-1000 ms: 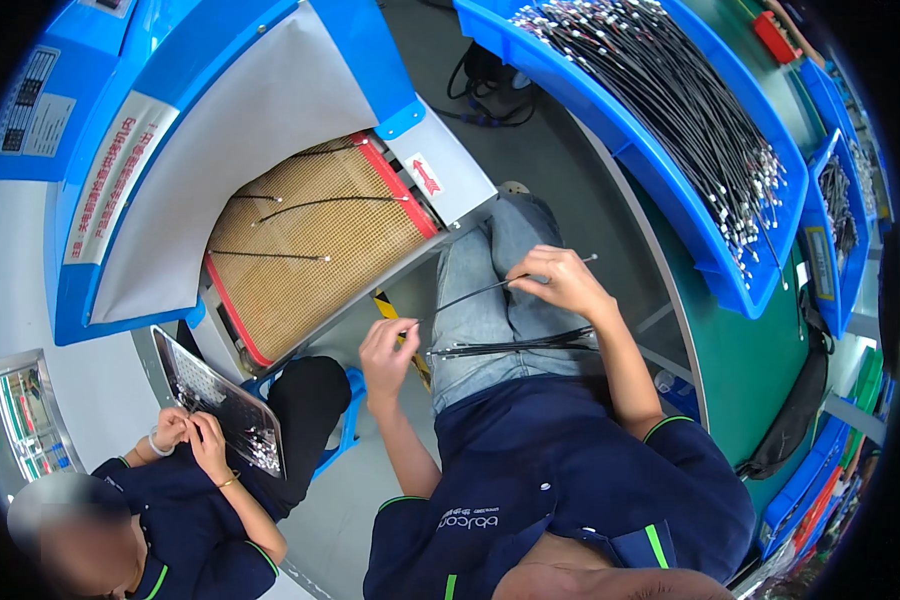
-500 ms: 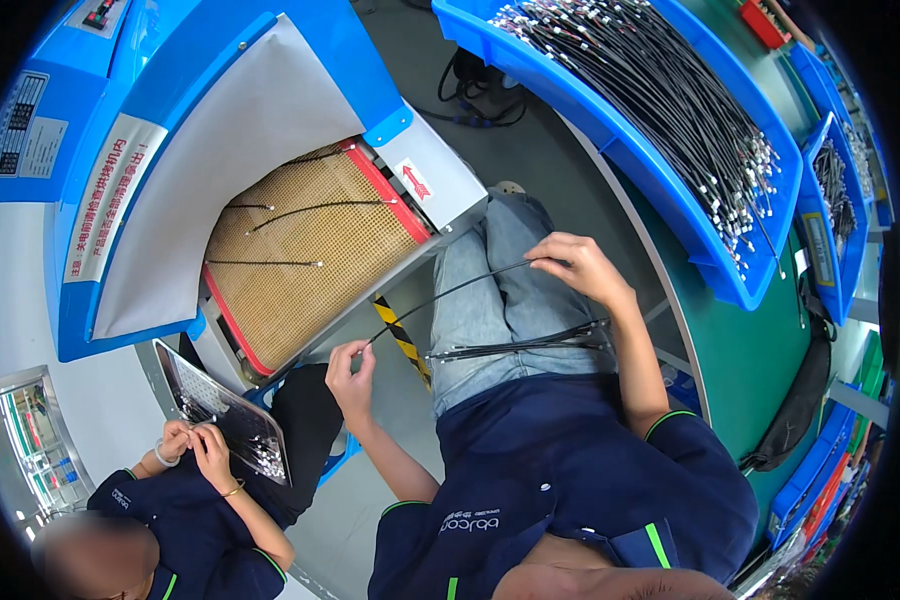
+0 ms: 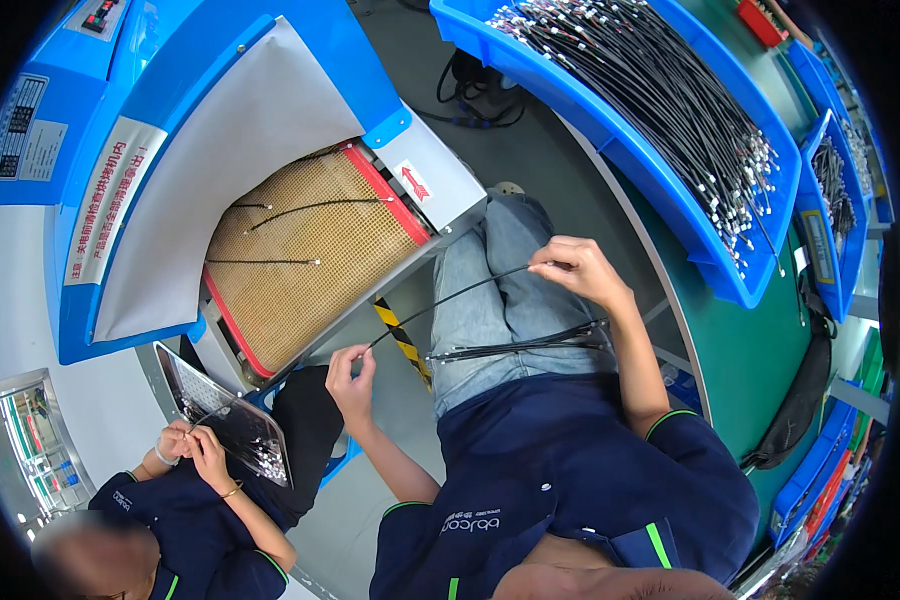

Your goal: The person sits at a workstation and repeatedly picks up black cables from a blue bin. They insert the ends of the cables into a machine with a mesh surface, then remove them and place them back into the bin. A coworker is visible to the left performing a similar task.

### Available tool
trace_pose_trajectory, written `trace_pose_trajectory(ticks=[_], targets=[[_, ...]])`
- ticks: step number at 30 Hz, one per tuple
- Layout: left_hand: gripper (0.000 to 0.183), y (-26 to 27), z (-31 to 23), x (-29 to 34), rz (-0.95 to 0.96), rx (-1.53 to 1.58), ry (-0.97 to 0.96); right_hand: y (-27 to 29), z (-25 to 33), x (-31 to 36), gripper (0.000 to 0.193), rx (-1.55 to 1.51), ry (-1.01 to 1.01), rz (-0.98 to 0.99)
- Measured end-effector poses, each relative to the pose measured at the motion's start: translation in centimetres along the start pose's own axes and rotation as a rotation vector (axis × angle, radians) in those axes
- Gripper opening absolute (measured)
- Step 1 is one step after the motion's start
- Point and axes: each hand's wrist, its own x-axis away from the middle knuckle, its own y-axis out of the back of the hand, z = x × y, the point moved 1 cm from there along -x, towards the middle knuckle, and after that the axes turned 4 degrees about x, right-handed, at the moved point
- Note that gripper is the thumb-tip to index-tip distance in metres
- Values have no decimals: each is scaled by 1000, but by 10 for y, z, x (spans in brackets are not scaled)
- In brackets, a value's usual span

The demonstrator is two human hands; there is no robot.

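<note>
A thin black cable [image 3: 452, 296] stretches slantwise above my lap, held at both ends. My left hand [image 3: 351, 385] pinches its lower left end between thumb and fingers. My right hand [image 3: 580, 270] grips the upper right end, where the tip is mostly hidden by the fingers. Across my thighs lies a bundle of similar black cables [image 3: 515, 345], untouched by either hand. Left of my knees, several black cables [image 3: 315, 206] with small pale end connectors lie spaced out on the tan mesh conveyor belt [image 3: 300, 235].
The belt runs under the grey curtain of a blue machine [image 3: 210, 130]. At the right, a blue bin [image 3: 610, 105] full of black cables stands on a green table [image 3: 750, 385]. To my lower left, a co-worker's hands [image 3: 195, 445] work beside a tray [image 3: 225, 415] of small parts.
The cables on the belt have shifted slightly left, toward the machine. My right hand has dropped a touch; both hands keep hold of the same cable.
</note>
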Motion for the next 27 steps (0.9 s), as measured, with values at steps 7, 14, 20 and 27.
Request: trace_pose_trajectory(ticks=[7, 14, 20, 27], targets=[[13, 0, 0, 0, 6, -12, 9, 1, 3, 1, 11, 12, -11, 26], [13, 6, 3, 1, -2, -37, 31, -3, 2, -2, 9, 9, 3, 38], [12, 7, 14, -31, 9, -43, -33, -6, 2, -10, 9, 82, 76, -18], [9, 32, 49, -87, 2, -94, 23, -47, 9, -47, 12, 95, 194, -136]])
